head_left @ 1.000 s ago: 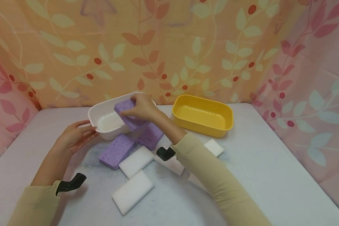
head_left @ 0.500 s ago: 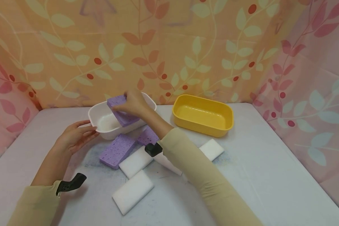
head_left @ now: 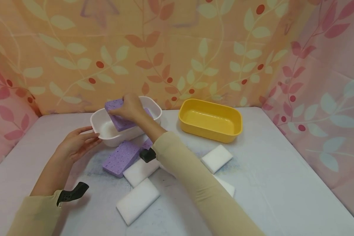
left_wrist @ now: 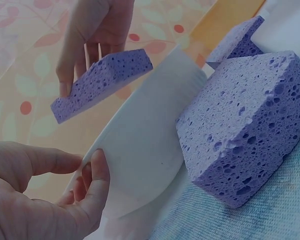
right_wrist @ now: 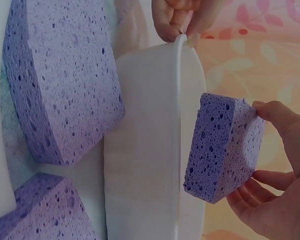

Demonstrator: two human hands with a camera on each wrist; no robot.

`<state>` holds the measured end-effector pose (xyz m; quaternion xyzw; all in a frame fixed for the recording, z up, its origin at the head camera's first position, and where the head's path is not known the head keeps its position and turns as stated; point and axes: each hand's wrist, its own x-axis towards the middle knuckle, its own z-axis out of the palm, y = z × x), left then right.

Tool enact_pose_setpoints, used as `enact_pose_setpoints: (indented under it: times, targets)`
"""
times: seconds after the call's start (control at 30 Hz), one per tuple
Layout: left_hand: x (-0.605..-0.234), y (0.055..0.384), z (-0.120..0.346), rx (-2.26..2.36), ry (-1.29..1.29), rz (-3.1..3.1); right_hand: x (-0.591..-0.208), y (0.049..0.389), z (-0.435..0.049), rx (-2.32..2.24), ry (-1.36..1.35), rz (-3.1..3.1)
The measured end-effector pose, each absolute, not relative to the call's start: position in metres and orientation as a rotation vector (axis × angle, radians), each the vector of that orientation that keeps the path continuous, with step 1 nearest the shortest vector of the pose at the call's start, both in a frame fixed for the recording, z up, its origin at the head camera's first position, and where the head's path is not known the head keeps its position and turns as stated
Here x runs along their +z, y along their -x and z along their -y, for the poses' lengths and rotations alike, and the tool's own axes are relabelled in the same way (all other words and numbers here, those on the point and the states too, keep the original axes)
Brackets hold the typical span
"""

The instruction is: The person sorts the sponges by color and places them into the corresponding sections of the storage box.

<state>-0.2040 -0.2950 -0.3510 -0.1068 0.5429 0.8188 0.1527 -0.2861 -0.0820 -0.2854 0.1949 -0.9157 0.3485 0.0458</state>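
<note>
Showing: pitted purple sponge block (right_wrist: 221,150), smooth rounded white tub (head_left: 121,140) | right hand (head_left: 130,106) is reaching over, clamping the sponge | left hand (head_left: 79,143) is pinching the tub's rim

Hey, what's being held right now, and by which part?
The right hand holds a purple sponge by its opposite edges; the left hand pinches the white tub by its rim.

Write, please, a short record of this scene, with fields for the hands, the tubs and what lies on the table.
Left hand: pinches the rim of the white tub
Right hand: holds a purple sponge over the white tub
Yellow tub: apart, right of the white tub
Table: two more sponges near the white tub; white blocks, some partly hidden by the right sleeve
</note>
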Motion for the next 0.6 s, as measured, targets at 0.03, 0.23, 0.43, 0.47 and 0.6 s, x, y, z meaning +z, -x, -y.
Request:
enact_pose_setpoints:
  times: [0.03, 0.23, 0.43, 0.47, 0.6]
  targets:
    - [-0.351, 0.204, 0.295, 2.352, 0.304, -1.553, -0.286, 0.287, 0.084, 1.051, -0.581, 2.799]
    - [-0.352, 0.204, 0.295, 2.361, 0.3, -1.548, -0.289, 0.287, 0.092, 1.027, -0.513, 2.837]
    - [-0.351, 0.204, 0.294, 2.352, 0.29, -1.562, -0.292, 0.287, 0.097, 1.014, -0.471, 2.852]
    - [-0.351, 0.204, 0.295, 2.349, 0.289, -1.566, -0.292, 0.287, 0.097, 1.007, -0.476, 2.85]
    - [-0.35, 0.204, 0.295, 2.321, 0.291, -1.599, -0.294, 0.287, 0.098, 0.981, -0.491, 2.855]
